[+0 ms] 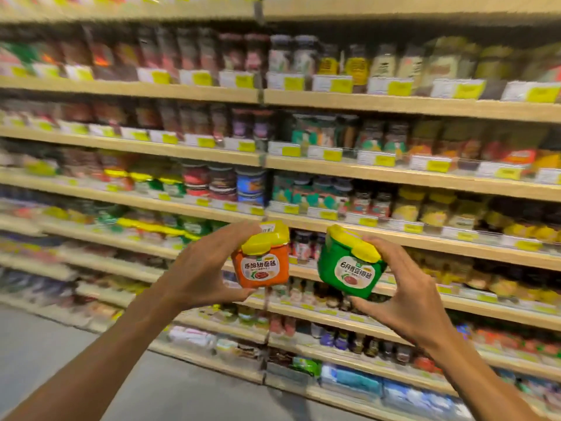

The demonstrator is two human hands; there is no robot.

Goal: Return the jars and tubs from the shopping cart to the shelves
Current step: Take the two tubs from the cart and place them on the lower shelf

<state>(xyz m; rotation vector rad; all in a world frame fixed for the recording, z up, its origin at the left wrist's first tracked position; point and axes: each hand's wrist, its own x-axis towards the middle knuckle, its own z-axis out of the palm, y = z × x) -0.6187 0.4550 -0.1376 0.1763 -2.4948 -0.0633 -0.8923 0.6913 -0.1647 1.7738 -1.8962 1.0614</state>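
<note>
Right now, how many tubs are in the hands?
2. The orange tub with a yellow lid is in the left hand; the green tub with a yellow lid is in the right hand. Similar tubs on the blurred shelves can't be counted.

There is one view only, from a wide-angle camera on the person's head. It faces forward at a wall of stocked shelves [394, 104], which run slantwise across the frame and are blurred. Both forearms reach in from the bottom edge, close to the lens. A strip of grey floor [60, 360] shows at lower left.
</note>
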